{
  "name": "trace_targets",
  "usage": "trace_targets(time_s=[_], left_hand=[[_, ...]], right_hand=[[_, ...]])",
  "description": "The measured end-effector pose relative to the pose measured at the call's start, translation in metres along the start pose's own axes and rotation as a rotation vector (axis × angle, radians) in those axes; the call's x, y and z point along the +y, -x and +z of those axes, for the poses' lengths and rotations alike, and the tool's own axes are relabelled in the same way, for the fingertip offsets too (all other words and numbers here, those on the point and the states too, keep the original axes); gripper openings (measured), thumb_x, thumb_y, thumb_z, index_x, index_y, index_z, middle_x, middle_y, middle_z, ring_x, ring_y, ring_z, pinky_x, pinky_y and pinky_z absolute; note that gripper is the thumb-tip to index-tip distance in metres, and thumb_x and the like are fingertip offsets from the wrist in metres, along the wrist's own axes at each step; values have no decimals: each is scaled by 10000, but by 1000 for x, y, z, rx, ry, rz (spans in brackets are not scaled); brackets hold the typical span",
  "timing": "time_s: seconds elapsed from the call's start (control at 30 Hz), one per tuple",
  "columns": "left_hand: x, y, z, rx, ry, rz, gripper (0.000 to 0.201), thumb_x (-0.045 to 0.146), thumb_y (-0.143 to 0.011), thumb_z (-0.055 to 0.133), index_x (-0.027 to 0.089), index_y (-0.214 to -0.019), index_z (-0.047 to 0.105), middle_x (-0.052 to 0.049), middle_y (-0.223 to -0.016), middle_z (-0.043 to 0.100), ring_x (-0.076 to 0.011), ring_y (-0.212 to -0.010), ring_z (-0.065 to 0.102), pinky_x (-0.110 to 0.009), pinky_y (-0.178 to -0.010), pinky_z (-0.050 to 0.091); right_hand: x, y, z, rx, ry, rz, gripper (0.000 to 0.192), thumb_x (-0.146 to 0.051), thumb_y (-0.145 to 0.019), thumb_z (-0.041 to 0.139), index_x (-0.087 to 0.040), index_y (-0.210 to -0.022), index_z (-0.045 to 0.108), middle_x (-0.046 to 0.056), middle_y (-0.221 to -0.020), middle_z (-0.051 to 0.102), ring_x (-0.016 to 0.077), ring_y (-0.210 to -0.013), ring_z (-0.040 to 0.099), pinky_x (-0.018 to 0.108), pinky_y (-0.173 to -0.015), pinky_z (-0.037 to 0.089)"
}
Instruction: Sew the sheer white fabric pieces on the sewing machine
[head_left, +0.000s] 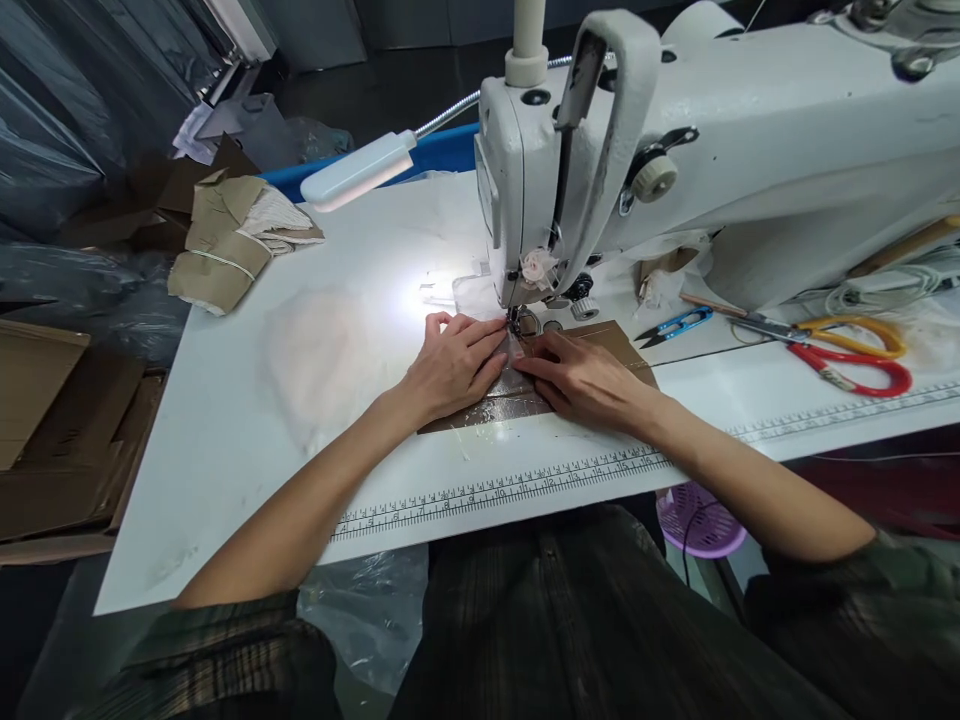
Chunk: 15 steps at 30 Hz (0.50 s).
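Two hands lie flat on a brown sheet (600, 345) on the white worktop (247, 400): the left hand (450, 365) and right hand (589, 385), fingers extended and gripping nothing, press it down just before the needle, which their fingertips partly hide. Nearer, a purple basket (701, 520) under the worktop edge shows only in part, its contents unclear. Farther right, beside the sewing machine (712, 150), lie scissors (851, 355).

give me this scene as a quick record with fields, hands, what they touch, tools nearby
left hand: flat on brown fabric, fingertips at the needle area
right hand: flat on the same fabric, opposite side
machine: white sewing machine, lamp lit
tools: red and yellow scissors, blue snips, right of the hands
table edge: printed ruler
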<state>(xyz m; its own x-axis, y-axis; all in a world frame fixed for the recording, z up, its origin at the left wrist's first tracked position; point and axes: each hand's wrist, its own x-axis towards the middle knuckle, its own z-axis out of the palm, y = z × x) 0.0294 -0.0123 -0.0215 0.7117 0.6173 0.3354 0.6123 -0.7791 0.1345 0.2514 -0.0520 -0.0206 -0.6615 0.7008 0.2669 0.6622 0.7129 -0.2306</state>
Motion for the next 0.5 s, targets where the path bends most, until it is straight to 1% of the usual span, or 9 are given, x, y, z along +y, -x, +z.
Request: trace_targets(time_s=[0.23, 0.33, 0.5], left_hand=[[0, -1, -2, -9, -44, 54, 334, 257, -950, 458, 164, -1223, 626, -131, -1357, 601, -293, -976, 584, -529, -880, 350], [-1, -1, -1, -8, -21, 38, 334, 249, -947, 463, 152, -1222, 627, -137, -1352, 605, -294, -990, 586, -532, -890, 353], [0, 0, 2, 9, 14, 11, 322, 244, -941, 477, 151, -1211, 626, -130, -1354, 605, -298, -1041, 578, -519, -905, 337]], right_hand=[[1, 1, 2, 30, -20, -10, 300, -144, -959, 390, -148, -1100, 655, 144, -996, 569, 231, -879, 547, 394, -782, 506], [2, 2, 2, 49, -34, -9, 306, -140, -949, 403, -143, -1116, 659, 142, -1007, 574, 233, -901, 552, 394, -805, 518], [3, 2, 4, 64, -62, 23, 310, -160, -942, 426, -159, -1129, 673, 131, -1013, 570, 226, -890, 554, 391, -795, 532]])
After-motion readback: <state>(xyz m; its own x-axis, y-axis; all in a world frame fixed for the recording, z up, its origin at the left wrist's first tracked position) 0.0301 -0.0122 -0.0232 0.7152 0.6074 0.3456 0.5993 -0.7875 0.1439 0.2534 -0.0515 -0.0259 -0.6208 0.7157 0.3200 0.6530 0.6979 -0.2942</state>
